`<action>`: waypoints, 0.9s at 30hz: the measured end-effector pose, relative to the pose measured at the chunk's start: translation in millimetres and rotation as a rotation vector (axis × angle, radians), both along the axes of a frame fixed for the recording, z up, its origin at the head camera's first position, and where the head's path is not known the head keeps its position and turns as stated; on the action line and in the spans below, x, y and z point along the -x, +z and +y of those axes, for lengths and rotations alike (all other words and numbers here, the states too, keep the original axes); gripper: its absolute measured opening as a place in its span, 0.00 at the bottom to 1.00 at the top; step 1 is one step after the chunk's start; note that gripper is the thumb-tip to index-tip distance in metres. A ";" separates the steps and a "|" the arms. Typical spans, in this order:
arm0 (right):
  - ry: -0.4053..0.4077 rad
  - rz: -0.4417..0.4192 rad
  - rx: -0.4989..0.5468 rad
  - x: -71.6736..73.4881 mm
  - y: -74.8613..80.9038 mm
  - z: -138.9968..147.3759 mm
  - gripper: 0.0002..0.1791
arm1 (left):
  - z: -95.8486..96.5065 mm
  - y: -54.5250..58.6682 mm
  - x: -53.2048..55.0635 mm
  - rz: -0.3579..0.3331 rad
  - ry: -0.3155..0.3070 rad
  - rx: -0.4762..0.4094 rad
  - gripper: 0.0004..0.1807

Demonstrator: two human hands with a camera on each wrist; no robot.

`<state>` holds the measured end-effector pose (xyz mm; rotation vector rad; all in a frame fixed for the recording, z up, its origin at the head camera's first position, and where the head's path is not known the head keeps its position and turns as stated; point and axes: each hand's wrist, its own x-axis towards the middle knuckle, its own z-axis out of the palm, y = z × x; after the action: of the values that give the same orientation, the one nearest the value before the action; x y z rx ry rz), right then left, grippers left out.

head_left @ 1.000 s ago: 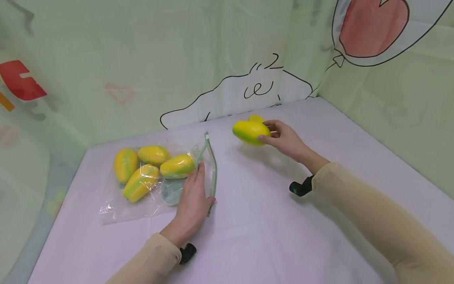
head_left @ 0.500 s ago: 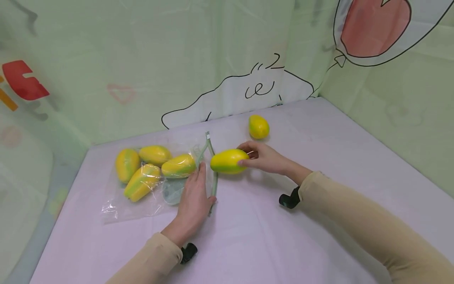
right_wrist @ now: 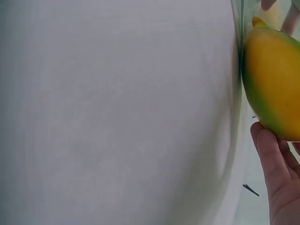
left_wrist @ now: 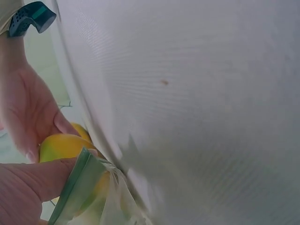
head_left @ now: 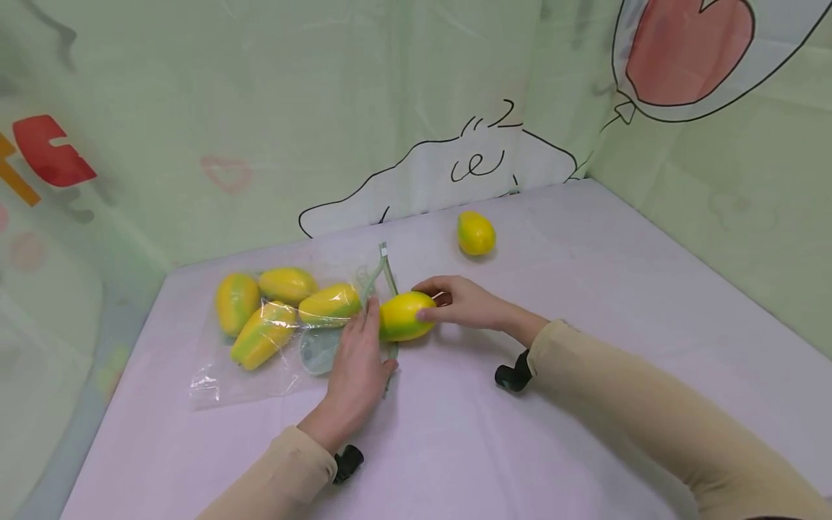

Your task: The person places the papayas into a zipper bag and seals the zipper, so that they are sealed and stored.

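In the head view, my right hand [head_left: 468, 305] grips a yellow-green mango [head_left: 404, 316] at its right end. The mango's left end meets the mouth of a clear zip bag [head_left: 214, 379] and is partly hidden by my left fingers. My left hand [head_left: 354, 368] lies at that mouth; in the left wrist view its thumb [left_wrist: 51, 176] hooks the green zip strip [left_wrist: 75, 185]. Several mangoes [head_left: 263, 336] lie inside the bag. In the right wrist view, fingertips [right_wrist: 267, 140] touch the lower end of the mango.
Another mango [head_left: 477, 233] lies loose toward the back of the pale table [head_left: 520, 433]. Green printed curtains [head_left: 260, 108] stand behind and at both sides. A grey-blue round patch [head_left: 318, 352] shows on the bag near my left hand.
My right hand has carried the mango left and toward me, from beside the loose mango to the bag's mouth. My left hand has stayed at the bag.
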<state>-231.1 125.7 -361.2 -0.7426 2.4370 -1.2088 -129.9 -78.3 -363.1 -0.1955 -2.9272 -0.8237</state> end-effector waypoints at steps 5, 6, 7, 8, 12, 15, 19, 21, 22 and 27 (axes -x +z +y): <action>0.002 -0.013 -0.002 -1.5 -2.6 -9.9 0.31 | 0.4 -0.9 -0.7 0.016 -0.013 0.003 0.55; 0.002 -0.012 -0.004 -1.5 -3.0 -11.6 0.31 | 0.4 -1.0 -0.6 0.017 -0.014 0.006 0.55; 0.004 -0.012 -0.008 -1.5 -3.4 -13.1 0.31 | 0.4 -1.4 -0.4 0.020 -0.014 0.007 0.54; 0.008 -0.011 -0.008 -1.4 -3.7 -14.6 0.31 | 0.3 -1.8 -0.3 0.026 -0.015 0.009 0.54; 0.020 -0.008 -0.009 -0.3 -4.2 -18.2 0.32 | 0.2 -2.6 -0.6 0.052 -0.018 0.013 0.54; 0.025 0.015 -0.012 1.3 -4.1 -19.4 0.31 | -0.2 -3.4 -0.8 0.079 -0.020 0.024 0.53; 0.017 0.042 -0.012 3.5 -4.2 -21.0 0.31 | 0.0 -4.3 -0.6 0.103 -0.022 0.047 0.53; 0.000 0.041 -0.006 4.8 -4.3 -22.3 0.31 | 0.3 -4.2 -0.7 0.105 -0.023 0.053 0.53; -0.013 0.041 -0.005 5.4 -4.4 -23.1 0.31 | 0.5 -4.3 -0.7 0.103 -0.022 0.053 0.53; -0.077 0.023 -0.003 9.5 -3.1 -26.7 0.31 | 0.7 -3.1 -1.4 0.077 -0.015 0.051 0.54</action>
<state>-240.6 99.0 -364.3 -0.6709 2.5063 -1.2307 -128.5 -77.6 -366.2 -0.2470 -2.8798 -0.7276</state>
